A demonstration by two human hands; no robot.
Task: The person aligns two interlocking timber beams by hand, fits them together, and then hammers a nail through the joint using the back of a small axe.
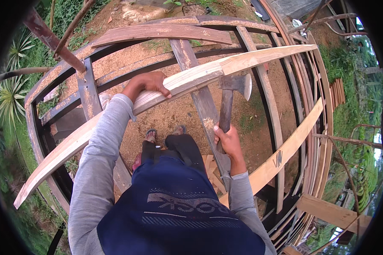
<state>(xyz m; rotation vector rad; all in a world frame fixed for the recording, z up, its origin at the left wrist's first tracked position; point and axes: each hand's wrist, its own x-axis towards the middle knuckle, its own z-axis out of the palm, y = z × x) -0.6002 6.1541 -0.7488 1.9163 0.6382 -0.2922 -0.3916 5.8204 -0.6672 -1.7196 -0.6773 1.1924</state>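
A long pale wooden plank [181, 83] lies across the frame in front of me, its near edge partly darker and rough. Over its top edge, left of the middle, my left hand [151, 85] is closed, with the thumb toward me. My right hand [230, 142] is wrapped round the dark wooden handle of an axe [226, 104]. The axe stands upright with its head against or just beside the plank's near edge, blade pointing right. Whether the head touches the wood I cannot tell.
Dark beams [206, 112] form an open frame around me, over ground strewn with wood chips. A curved brown board [161, 33] rests on the far beam. Another pale board [281, 155] slants at the right, near stacked strips [321, 157]. A rusty post [57, 42] rises at the far left.
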